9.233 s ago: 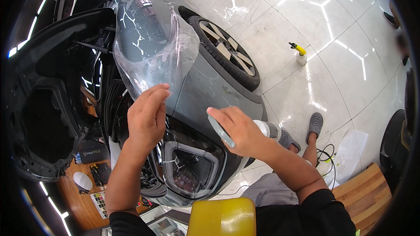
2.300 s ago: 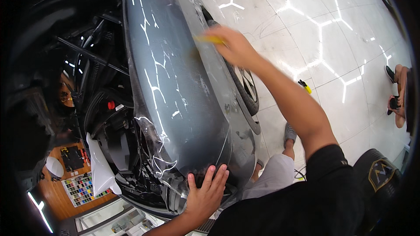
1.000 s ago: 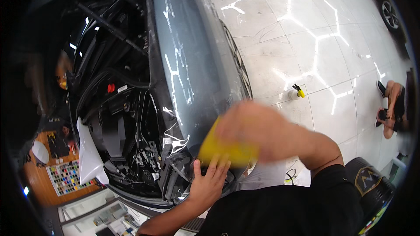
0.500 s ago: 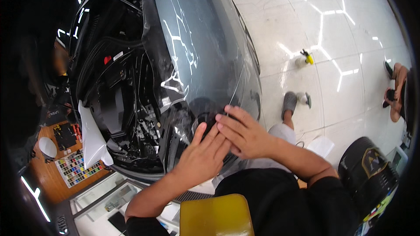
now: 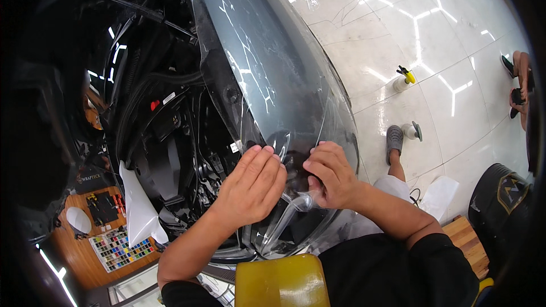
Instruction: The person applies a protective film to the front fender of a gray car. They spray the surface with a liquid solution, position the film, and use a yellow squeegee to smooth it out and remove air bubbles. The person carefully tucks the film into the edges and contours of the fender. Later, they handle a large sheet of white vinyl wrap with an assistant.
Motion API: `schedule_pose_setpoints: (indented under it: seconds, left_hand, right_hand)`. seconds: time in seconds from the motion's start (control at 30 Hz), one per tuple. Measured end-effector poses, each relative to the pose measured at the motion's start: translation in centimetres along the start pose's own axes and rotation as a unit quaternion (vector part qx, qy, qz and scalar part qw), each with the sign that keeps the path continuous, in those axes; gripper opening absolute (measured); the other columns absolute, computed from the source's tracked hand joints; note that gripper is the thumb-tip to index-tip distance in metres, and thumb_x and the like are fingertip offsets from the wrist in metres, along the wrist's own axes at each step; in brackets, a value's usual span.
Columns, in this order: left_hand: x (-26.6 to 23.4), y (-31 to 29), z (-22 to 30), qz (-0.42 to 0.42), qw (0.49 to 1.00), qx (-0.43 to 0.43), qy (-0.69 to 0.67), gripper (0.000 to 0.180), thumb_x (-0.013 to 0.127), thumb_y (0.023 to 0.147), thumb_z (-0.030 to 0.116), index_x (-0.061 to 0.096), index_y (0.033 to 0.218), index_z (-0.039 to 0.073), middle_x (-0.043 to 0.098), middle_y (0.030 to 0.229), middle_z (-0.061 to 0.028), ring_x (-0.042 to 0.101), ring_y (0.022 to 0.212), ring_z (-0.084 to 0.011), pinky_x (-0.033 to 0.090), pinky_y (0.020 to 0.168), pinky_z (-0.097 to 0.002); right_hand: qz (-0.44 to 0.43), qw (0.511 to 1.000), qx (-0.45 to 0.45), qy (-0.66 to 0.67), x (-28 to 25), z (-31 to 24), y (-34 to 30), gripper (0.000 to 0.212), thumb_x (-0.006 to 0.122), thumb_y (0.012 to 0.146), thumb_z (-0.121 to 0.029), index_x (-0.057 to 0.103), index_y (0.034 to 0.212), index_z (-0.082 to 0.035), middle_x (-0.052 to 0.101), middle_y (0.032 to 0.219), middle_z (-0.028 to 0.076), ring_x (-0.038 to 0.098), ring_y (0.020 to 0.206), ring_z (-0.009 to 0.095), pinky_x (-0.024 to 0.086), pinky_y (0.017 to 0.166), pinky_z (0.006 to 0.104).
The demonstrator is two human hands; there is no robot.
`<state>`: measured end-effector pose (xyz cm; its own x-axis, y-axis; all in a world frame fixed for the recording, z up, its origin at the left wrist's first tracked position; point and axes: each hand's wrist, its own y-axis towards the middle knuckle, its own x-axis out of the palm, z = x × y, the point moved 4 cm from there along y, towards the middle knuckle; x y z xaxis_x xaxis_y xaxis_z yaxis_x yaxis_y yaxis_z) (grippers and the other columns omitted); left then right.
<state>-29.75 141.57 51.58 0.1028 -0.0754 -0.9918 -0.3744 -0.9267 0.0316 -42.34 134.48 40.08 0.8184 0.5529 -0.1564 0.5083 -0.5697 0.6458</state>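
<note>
A glossy grey car fender [image 5: 278,74] curves away ahead, with clear film [image 5: 300,200] over its near end. The film is wrinkled and hangs in folds over the dark opening between my arms. My left hand [image 5: 255,185] is at the film near the engine-bay side, fingers together and bent, thumb hidden beneath. To its right, my right hand [image 5: 333,177] pinches the film between thumb and curled fingers. The hands are apart.
The exposed engine bay [image 5: 165,159] is left, with a white panel [image 5: 136,207] at its edge. Spray bottles [image 5: 402,82] stand on the tiled floor. Another person [image 5: 520,85] is far right. A black barrel-like container [image 5: 500,210] and wooden surface [image 5: 466,244] are near right. Something yellow [image 5: 280,281] is below.
My hands have separated from their overlapping position. The left has shifted toward the engine bay and the right slightly rightward. Film folds now show between them. The view has shifted slightly.
</note>
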Motion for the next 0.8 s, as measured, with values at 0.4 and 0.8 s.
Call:
schedule_pose_setpoints:
  seconds: [0.4,0.8]
  left_hand:
    - [0.8,0.6,0.1,0.047,0.999,0.006,-0.024,0.022,0.064,0.067,0.011,0.062,0.084,-0.001,0.059,0.091,-0.0142,0.06,0.089,-0.029,0.052,0.083,-0.0428]
    - [-0.5,1.8,0.0,-0.02,1.0,-0.021,-0.004,0.028,0.062,0.069,0.011,0.064,0.092,-0.003,0.061,0.097,-0.0148,0.061,0.099,-0.0311,0.051,0.085,-0.044]
  right_hand:
    - [0.036,0.999,-0.012,-0.003,0.7,0.2,0.1,0.023,0.065,0.062,0.003,0.063,0.085,-0.001,0.058,0.088,0.012,0.056,0.08,0.03,0.047,0.073,0.0394]
    - [0.03,0.999,0.014,0.018,1.0,0.3,-0.5,0.028,0.066,0.065,0.0,0.063,0.092,-0.002,0.058,0.091,0.011,0.057,0.082,0.029,0.044,0.076,0.0388]
